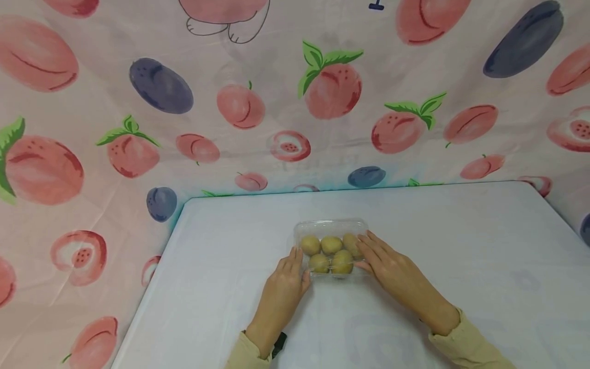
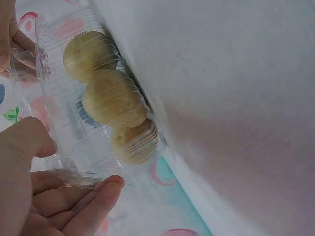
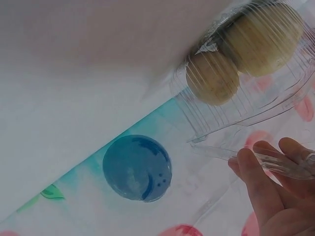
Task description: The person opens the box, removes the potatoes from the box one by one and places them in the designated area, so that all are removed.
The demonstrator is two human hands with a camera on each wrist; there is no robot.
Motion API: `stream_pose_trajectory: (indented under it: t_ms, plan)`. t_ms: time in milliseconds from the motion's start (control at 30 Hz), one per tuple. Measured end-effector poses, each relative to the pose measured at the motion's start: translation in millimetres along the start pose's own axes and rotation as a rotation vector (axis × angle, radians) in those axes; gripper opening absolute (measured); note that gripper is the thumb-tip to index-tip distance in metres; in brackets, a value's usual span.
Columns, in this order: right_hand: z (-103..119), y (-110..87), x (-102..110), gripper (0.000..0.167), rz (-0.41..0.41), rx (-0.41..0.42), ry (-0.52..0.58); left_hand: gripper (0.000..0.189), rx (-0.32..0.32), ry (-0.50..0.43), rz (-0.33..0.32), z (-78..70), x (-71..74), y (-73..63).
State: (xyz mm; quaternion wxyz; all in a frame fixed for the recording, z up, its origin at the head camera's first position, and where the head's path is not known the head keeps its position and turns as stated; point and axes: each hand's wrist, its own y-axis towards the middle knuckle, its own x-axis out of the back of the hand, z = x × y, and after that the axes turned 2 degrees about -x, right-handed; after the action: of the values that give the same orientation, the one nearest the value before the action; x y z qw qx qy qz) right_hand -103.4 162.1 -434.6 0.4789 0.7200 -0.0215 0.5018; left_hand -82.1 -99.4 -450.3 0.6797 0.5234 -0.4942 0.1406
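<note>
A clear plastic clamshell box [image 1: 329,222] holds several round yellow-green fruits [image 1: 331,245] on the table. My left hand [image 1: 282,287] grips the box at its left side; in the left wrist view its thumb [image 2: 42,142] lies at the rim and its fingers [image 2: 93,199] run along the outer wall. At the right side is my right hand [image 1: 396,274]. In the right wrist view its fingers [image 3: 258,177] pinch the clear lid edge [image 3: 216,151], which stands a little apart from the ribbed box body. The fruits' exact kind cannot be told.
The box stands on a white-covered table [image 1: 230,225]. Behind and to the left hangs a cloth printed with fruit [image 1: 334,89]. A small dark object [image 1: 278,344] sits at the left wrist, by the cuff of the pale sleeve [image 1: 249,353].
</note>
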Motion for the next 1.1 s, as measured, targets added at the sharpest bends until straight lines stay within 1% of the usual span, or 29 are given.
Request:
stream_pose_trajectory:
  t_ms: [100, 200, 400, 500, 700, 800, 933, 1100]
  plan:
    - [0.0, -0.1, -0.6, 0.060, 0.006, 0.000, 0.012, 0.044, -0.024, 0.055, -0.028, 0.7, 0.3, -0.4]
    - [-1.2, -0.2, -0.5, 0.059, 0.008, -0.001, 0.030, 0.043, -0.028, 0.055, -0.042, 1.3, 1.4, -0.1]
    - [-2.7, 0.1, 1.2, 0.057, 0.005, -0.001, 0.039, 0.045, -0.013, 0.005, -0.040, 2.0, 3.1, 0.3]
    - [-3.1, -0.2, 2.2, 0.059, 0.012, -0.001, 0.042, 0.046, 0.013, -0.039, -0.029, 1.9, 5.0, -0.1]
    - [-4.6, -1.9, 4.5, 0.061, 0.042, -0.022, 0.066, 0.046, 0.087, -0.154, 0.001, 3.7, 10.6, 0.7]
    - [-5.7, -1.7, 5.5, 0.060, 0.042, -0.029, 0.078, 0.047, 0.108, -0.192, 0.016, 6.4, 12.1, 1.1]
    - [-6.8, -0.9, 6.5, 0.059, 0.036, -0.036, 0.088, 0.048, 0.105, -0.213, 0.017, 10.3, 13.8, 1.9]
    - [-7.6, -0.1, 7.4, 0.060, 0.033, -0.044, 0.092, 0.046, 0.080, -0.224, -0.012, 14.4, 14.9, 4.4]
